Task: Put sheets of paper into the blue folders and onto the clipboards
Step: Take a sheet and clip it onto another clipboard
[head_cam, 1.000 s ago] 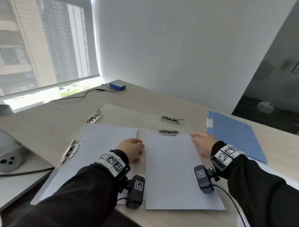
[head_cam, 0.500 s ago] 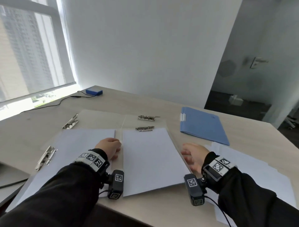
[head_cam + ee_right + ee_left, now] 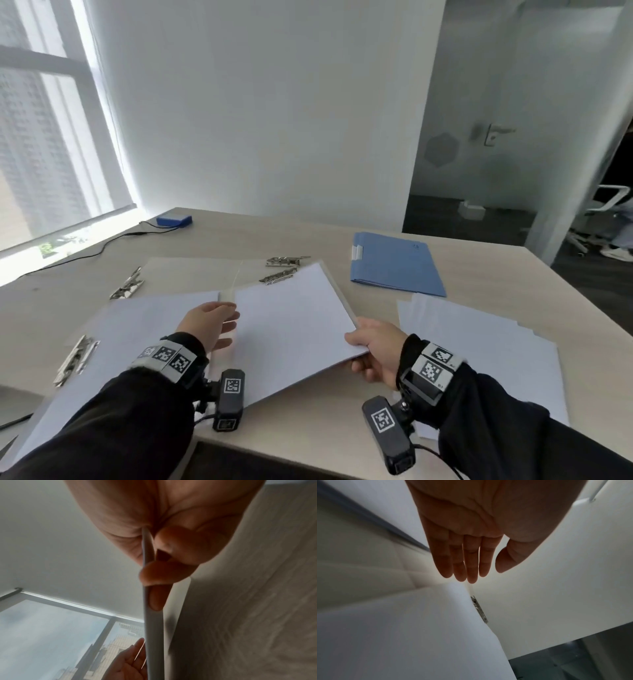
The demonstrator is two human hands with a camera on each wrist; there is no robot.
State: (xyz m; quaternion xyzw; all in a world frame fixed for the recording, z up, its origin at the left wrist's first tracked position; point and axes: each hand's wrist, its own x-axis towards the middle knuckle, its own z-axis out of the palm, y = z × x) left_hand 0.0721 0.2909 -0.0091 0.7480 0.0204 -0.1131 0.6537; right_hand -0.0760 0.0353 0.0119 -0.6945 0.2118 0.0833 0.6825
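A clipboard with a white sheet (image 3: 294, 322) under its metal clip (image 3: 277, 275) lies at the table's middle, turned and with its right side raised. My right hand (image 3: 373, 353) grips that right edge, thumb on top and fingers beneath; the right wrist view shows the thin board edge (image 3: 152, 628) pinched. My left hand (image 3: 209, 322) hovers by the board's left edge with its fingers (image 3: 471, 563) straight and holding nothing. A second clipboard with paper (image 3: 137, 329) lies to the left. A shut blue folder (image 3: 394, 267) lies at the back right.
Loose white sheets (image 3: 479, 349) are spread on the table to the right of my right hand. Two bare clipboards with clips (image 3: 126, 284) (image 3: 286, 261) lie behind. A small blue box (image 3: 174, 219) with a cable sits near the window.
My right hand has slid down the clipboard's right edge, taken hold of it and lifted and turned the board. My left hand has uncurled its fingers. The head view has swung right.
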